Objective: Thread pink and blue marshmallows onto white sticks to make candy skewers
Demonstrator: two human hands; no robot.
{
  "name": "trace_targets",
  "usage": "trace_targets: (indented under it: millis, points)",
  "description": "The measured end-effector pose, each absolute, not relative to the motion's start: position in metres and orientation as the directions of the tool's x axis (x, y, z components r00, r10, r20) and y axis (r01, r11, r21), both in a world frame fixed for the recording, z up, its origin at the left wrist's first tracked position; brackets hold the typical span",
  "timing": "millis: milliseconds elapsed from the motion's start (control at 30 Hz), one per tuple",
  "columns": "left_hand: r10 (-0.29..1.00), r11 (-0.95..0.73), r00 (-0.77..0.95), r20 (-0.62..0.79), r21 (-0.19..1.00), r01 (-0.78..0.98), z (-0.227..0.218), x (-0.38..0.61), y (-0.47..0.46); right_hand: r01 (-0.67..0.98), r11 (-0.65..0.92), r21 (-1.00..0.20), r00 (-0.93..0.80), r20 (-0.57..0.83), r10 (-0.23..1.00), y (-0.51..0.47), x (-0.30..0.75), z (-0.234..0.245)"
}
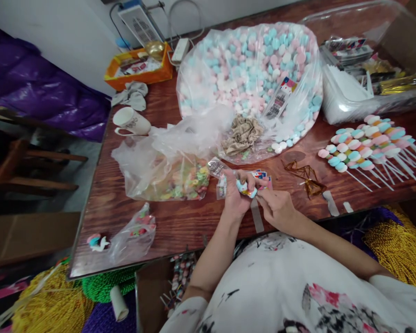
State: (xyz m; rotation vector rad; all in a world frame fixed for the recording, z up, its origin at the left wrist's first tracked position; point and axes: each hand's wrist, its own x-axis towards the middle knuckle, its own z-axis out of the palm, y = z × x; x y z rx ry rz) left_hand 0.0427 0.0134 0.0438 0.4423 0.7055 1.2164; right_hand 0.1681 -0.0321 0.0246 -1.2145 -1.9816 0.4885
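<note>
1. Table (180, 226): dark red-brown wood grain, carrying every item below.
2. Large clear bag (249, 69), far centre: open and full of pink, blue and white marshmallows. A printed card (280, 97) with red and blue marks lies inside it; its text is too small to read.
3. Clear plastic tub (346, 99), far right: holds white sleeves and printed packets; no wording is legible.
4. Clear bag of coloured ring sweets (166, 175), left of centre and slumped open.
5. Marshmallow skewers (367, 143), right: laid side by side in a row, white sticks pointing toward the near edge.
6. Orange tray (138, 69), far left corner, with papers inside.
7. Crumpled brown paper (242, 134), at the mouth of the large bag.
8. White mug (131, 122), lying on its side; the faint lettering cannot be read.
9. Left hand (234, 194), near edge, centre: curled around a pastel sweet (246, 187) in a clear packet (222, 178) whose printed header is unreadable.
10. Right hand (277, 208), just beside the left: fingertips pinched on the sweet's end.
11. Brown twist ties (307, 180), loose between the hands and the skewers.
12. Small pastel figure (97, 242), near left corner.
</note>
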Motion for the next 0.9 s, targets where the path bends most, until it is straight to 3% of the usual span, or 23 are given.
trace_targets:
  millis: [67, 167, 400, 533, 633, 700, 767, 900]
  points:
    - [0.959, 0.283, 0.193, -0.208, 0.664, -0.692, 0.043, 0.041, 0.013, 0.381, 0.307, -0.872, -0.198, 0.248, 0.948, -0.030, 0.166, 0.026]
    - [0.965, 0.262, 0.177, -0.195, 0.650, -0.713, 0.041, 0.037, 0.015, 0.200, 0.176, -0.964, -0.188, 0.138, 0.972, -0.028, 0.168, 0.028]
    - [0.971, 0.169, 0.042, -0.236, 0.548, -0.819, 0.039, 0.030, 0.020, 0.362, 0.395, -0.844, -0.230, 0.330, 0.916, -0.038, 0.185, 0.020]
    - [0.976, 0.161, 0.050, -0.214, 0.542, -0.825, 0.040, 0.032, 0.018, 0.531, 0.478, -0.700, -0.189, 0.453, 0.871, -0.041, 0.188, 0.010]
    - [0.982, 0.144, 0.049, -0.180, 0.567, -0.811, 0.041, 0.033, 0.016, 0.610, 0.485, -0.627, -0.214, 0.459, 0.863, -0.041, 0.185, 0.009]
    - [0.983, 0.147, 0.050, -0.175, 0.601, -0.786, 0.042, 0.034, 0.015, 0.616, 0.467, -0.634, -0.244, 0.410, 0.879, -0.041, 0.183, 0.013]
    - [0.981, 0.169, 0.068, -0.181, 0.632, -0.757, 0.042, 0.033, 0.014, 0.560, 0.403, -0.724, -0.244, 0.321, 0.915, -0.040, 0.181, 0.018]
    - [0.973, 0.224, 0.129, -0.189, 0.663, -0.715, 0.041, 0.032, 0.014, 0.202, 0.056, -0.978, -0.298, -0.007, 0.954, -0.037, 0.178, 0.027]
